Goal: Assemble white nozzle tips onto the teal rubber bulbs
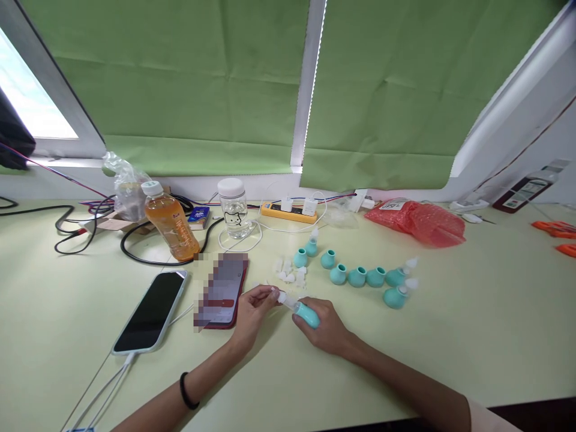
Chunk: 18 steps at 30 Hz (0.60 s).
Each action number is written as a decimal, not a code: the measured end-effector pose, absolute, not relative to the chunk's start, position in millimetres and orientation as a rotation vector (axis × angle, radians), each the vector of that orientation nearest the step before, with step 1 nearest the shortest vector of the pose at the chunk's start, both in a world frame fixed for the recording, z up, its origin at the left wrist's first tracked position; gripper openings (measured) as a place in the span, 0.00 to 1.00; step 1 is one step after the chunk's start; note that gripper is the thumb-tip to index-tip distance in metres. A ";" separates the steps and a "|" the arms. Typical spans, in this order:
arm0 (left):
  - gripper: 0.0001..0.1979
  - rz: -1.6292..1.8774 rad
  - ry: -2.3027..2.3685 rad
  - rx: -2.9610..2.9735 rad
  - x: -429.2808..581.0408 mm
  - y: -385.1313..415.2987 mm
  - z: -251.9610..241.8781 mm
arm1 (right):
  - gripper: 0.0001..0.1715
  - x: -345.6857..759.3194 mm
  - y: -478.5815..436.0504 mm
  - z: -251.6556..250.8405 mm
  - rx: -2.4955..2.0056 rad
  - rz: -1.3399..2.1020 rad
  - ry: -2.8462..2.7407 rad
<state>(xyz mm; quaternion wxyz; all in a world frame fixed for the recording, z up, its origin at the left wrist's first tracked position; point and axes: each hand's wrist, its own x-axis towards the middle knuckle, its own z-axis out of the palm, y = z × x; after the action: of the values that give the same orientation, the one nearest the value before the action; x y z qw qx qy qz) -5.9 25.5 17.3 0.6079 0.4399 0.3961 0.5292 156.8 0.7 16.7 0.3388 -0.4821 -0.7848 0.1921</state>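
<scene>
My right hand (326, 324) is wrapped round a turquoise squeeze bulb (308, 315), which lies tilted with its neck to the upper left. A clear plastic nozzle (290, 301) extends from the bulb's neck. At the nozzle's whitish far end, my left hand (254, 312) pinches with thumb and fingertips. Just beyond the hands lies a loose group of small translucent white plastic pieces (290, 276). Several turquoise bulbs with open necks, such as this bulb (357, 276), stand to the right. A few others carry clear tips, among them the nearest bulb (395, 297).
A dark-screened phone (150, 312) with a cable and a red-cased phone (225, 294) lie left. Behind stand an orange drink bottle (171, 222), a clear cup (234, 210) and a power strip (288, 212). A red plastic bag (416, 222) and orange-handled scissors (555, 229) lie right.
</scene>
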 end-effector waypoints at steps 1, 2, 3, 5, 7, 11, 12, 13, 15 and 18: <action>0.09 1.219 0.909 0.996 -5.6 25.2 17.6 | 0.06 156.3 0.7 16.5 -1.258 0.495 -2.051; 0.09 1.215 0.905 0.981 -5.4 24.9 18.1 | 0.06 155.9 0.5 16.3 -1.259 0.490 -2.056; 0.09 1.211 0.904 0.975 -5.3 24.6 18.8 | 0.06 155.6 0.2 16.3 -1.259 0.485 -2.058; 0.10 1.191 0.911 0.990 -5.6 23.9 20.7 | 0.07 155.3 -0.9 16.7 -1.259 0.482 -2.054; 0.12 1.154 0.928 1.025 -6.4 23.5 23.0 | 0.07 155.2 -2.1 17.5 -1.263 0.496 -2.044; 0.12 1.088 0.935 1.104 -7.6 23.5 26.1 | 0.08 154.7 -3.6 19.8 -1.273 0.600 -1.993; 0.12 1.088 0.929 1.109 -7.5 23.5 26.4 | 0.09 154.4 -3.6 20.3 -1.276 0.652 -1.961; 0.12 1.093 0.922 1.103 -7.3 23.3 26.5 | 0.10 154.1 -3.6 20.7 -1.275 0.720 -1.920; 0.12 1.101 0.902 1.071 -6.5 22.4 26.5 | 0.14 153.8 -3.2 21.5 -1.259 0.915 -1.819; 0.13 1.094 0.884 1.061 -6.4 21.0 26.5 | 0.18 153.9 -1.9 22.9 -1.205 1.231 -1.664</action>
<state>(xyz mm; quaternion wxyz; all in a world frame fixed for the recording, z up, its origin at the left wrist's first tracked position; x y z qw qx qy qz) -6.4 21.0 26.5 0.6366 0.4645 0.3868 0.4789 153.9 -1.9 22.9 0.3646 -0.4683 -0.6470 0.4786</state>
